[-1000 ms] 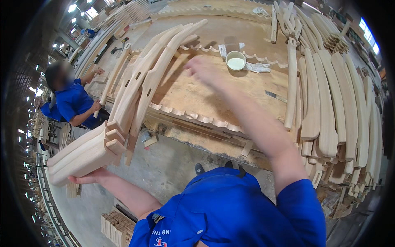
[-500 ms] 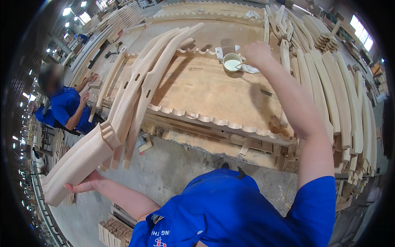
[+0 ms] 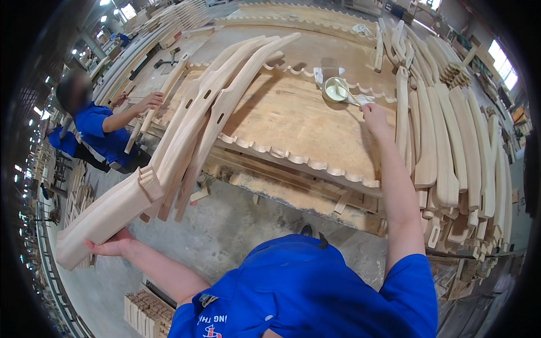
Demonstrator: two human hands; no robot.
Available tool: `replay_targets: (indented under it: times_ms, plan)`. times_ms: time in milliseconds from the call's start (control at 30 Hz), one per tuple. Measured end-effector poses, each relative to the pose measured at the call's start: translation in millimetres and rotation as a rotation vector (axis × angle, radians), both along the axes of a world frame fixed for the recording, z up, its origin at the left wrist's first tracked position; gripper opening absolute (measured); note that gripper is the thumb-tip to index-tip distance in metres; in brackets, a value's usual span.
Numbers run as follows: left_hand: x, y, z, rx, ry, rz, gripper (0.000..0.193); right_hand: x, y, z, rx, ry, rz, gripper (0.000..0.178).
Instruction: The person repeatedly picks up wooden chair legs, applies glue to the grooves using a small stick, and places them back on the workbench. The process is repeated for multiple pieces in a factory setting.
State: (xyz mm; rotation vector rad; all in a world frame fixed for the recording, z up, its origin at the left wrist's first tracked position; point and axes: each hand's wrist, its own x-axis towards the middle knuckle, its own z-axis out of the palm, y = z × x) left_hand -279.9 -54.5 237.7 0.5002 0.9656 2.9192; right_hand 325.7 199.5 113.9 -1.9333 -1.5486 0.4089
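Our right hand [image 3: 375, 116] is closed round the stick [image 3: 354, 99], tip in the cup [image 3: 336, 90]; well left of the cup, our left hand [image 3: 114, 244], half-open, props the wood [image 3: 107, 221]. We'd best wipe off drips, wood steady.

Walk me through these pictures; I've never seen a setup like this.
There is no machine: a person in a blue shirt works with two bare hands, each serving as a grip. Every picture comes from one wide fisheye camera on that person's head, looking down, so straight edges bend. The left grip is against the underside of broad, pale wooden pieces. The right grip holds a thin, pale stick reaching into a round, pale bowl of white liquid. That bowl stands on a tan wooden workbench with scalloped strips; curved, slotted wooden lengths lie across its left side.
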Motion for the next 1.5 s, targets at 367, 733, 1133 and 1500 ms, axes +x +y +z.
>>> replay_targets:
  times_ms: [367,733,1133,1500]
  plan:
    - [-6.1,-8.3,0.1,0.014,-0.050,-0.102,0.082,-1.8,-6.6,-19.4,0.068,0.357,0.063,0.020]
    - [-6.2,-22.9,-2.1,-0.047,-0.213,0.006,0.068,-12.5,-4.8,-22.3,0.095,0.316,0.058,0.013]
    - [-22.1,-40.8,-11.5,-0.129,-0.415,-0.011,0.068,-96.8,-18.9,27.0,0.181,0.511,0.450,0.013]
    - [2.2,-42.6,-8.9,-0.140,-0.500,-0.029,0.070,-319.5,-119.6,120.7,-0.073,0.372,1.235,0.020]
